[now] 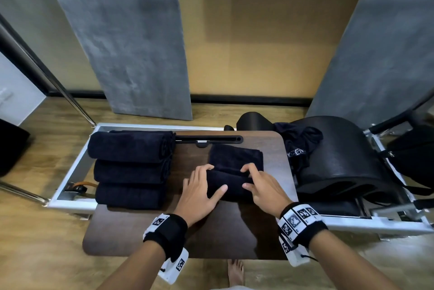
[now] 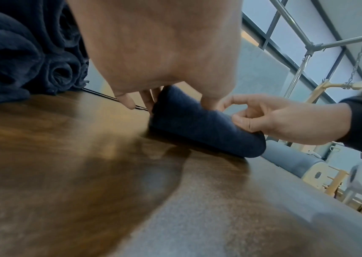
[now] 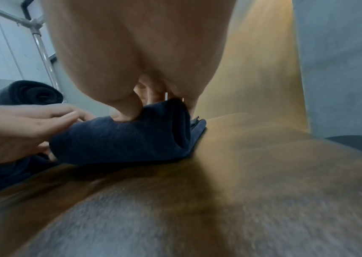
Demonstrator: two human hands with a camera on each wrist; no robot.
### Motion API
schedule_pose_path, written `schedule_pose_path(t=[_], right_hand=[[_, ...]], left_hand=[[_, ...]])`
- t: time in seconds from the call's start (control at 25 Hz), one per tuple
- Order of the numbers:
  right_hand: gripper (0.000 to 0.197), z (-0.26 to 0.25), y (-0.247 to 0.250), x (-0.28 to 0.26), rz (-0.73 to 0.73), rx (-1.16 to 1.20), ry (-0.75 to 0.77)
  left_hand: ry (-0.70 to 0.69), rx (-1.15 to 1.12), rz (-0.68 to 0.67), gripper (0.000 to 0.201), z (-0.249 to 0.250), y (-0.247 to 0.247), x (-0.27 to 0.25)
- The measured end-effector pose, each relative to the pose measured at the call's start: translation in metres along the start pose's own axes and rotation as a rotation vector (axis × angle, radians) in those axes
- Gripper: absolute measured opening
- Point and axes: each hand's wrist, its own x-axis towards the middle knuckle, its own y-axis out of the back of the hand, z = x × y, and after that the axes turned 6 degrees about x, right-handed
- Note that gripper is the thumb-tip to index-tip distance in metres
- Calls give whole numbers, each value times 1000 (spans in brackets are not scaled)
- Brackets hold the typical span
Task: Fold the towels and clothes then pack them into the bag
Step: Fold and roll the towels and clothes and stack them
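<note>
Rolling: dark towel on the bench, between both grips.
Left hand: fingers curled over the roll, keeping it tight.
Right hand: pinching the roll's other end, keeping it even.

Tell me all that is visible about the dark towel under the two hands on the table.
The towel is dark navy, of soft, fuzzy cloth. Its near part is rolled into a thick roll; the far part lies flat, not yet rolled. It lies on the brown wooden table, right of three rolled towels. The left hand and right hand grip the roll, fingers curled over the top, thumbs on the near side.
</note>
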Motion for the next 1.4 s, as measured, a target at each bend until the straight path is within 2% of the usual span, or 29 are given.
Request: schedule_pose_path(t=[0.08,0.16,0.2,0.32,0.4,0.48,0.56,0.64,0.72,0.84,0.96,1.04,1.12,1.28,1.4], right_hand=[[24,3,2,6,10,21,17],[16,6,3,11,22,41,53],[19,10,4,13,13,69,61],[63,24,9,16,-68,124,18],[70,31,13,19,-51,136,1],[68,37,18,25,-14,222,-29],[62,39,23,31,30,422,-103],[50,40,27,38,113,590,-165],[36,40,27,48,193,636,-222],[27,35,23,62,314,619,-293],[45,29,19,75,414,464,-406],[61,26,16,78,397,332,-536],[68,21,14,79,380,299,-595],[73,15,10,81,380,274,-620],[69,11,8,79,393,306,-624]], left_hand=[[-6,-9,-2,63,-2,-1,2],[31,-12,0,56,-5,-1,8],[62,-20,2,51,-7,0,13],[127,-29,-10,39,-11,1,27],[165,-40,-38,40,-11,0,37],[230,-90,-54,43,-10,0,46],[317,-167,-34,41,-8,0,56],[396,-218,5,41,-6,0,68],[454,-241,27,49,-3,0,80],[493,-228,56,61,1,-1,100],[508,-254,14,70,5,-5,111],[526,-275,-4,71,6,-7,117],[544,-279,-8,64,6,-7,123],[612,-277,-18,70,10,-5,132],[631,-374,28,67,15,-5,128]])
